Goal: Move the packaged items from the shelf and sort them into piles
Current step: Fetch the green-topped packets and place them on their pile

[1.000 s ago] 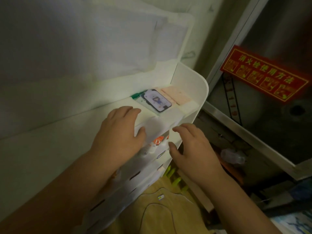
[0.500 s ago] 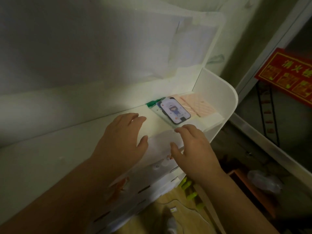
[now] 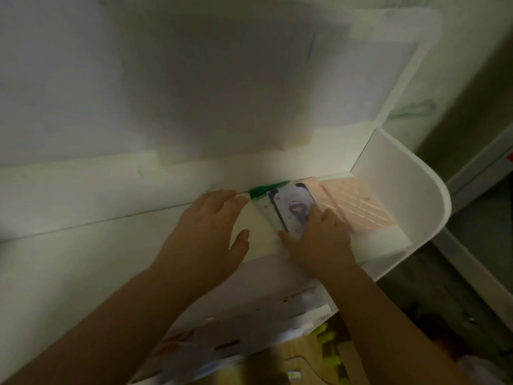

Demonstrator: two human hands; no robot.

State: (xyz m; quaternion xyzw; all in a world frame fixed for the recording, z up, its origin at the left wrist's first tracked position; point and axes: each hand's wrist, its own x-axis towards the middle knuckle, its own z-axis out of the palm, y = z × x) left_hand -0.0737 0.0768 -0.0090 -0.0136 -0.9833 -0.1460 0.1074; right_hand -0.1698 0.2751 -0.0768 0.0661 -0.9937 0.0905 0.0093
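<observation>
On the white shelf (image 3: 388, 173) lies a clear packet with a phone-case picture and a green top edge (image 3: 288, 204). Beside it to the right lies a pink packet with a white grid pattern (image 3: 352, 204). My right hand (image 3: 319, 237) rests on the lower part of the phone-case packet, fingers fairly straight over it and thumb at its left edge. My left hand (image 3: 205, 234) lies flat on the shelf just left of the packet, fingertips close to the green edge. The frame is blurred.
A large white sheet (image 3: 222, 79) hangs on the wall behind the shelf. Lower white tiers (image 3: 249, 323) hold more packets with orange print. Yellow-green things (image 3: 327, 334) and a wooden floor show below. A pale door frame (image 3: 477, 168) stands at right.
Both hands have moved up from the shelf's front lip onto its top. My right hand now lies on the phone-case packet; my left reached toward its green edge. The view shifted closer.
</observation>
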